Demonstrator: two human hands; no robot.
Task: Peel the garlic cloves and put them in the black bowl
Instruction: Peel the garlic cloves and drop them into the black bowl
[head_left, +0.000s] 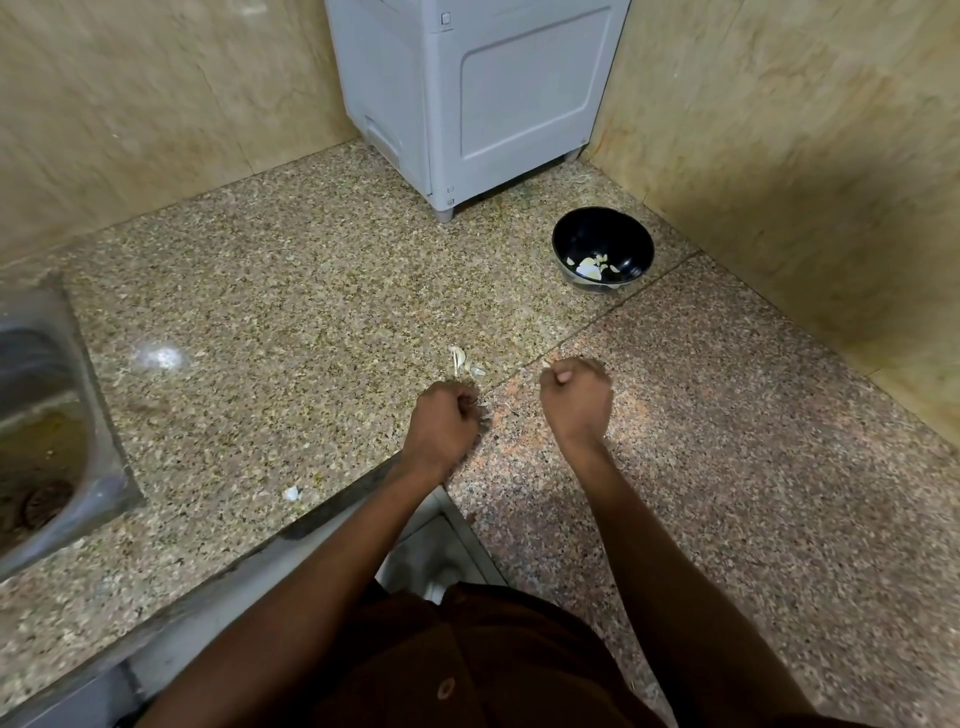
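The round black bowl, well beyond the right hand by the grey appliance, already holds several pale peeled garlic cloves, so the job looks partly done. Both hands are curled; the left hand seems to pinch papery bits, while what the right grips I cannot tell. Loose garlic skins lie on the speckled granite counter just ahead of the left hand

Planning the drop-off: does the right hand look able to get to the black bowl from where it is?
Probably yes. Bare counter lies between the right hand and the black bowl, which sits open-topped further back beside the grey appliance, nothing across it.
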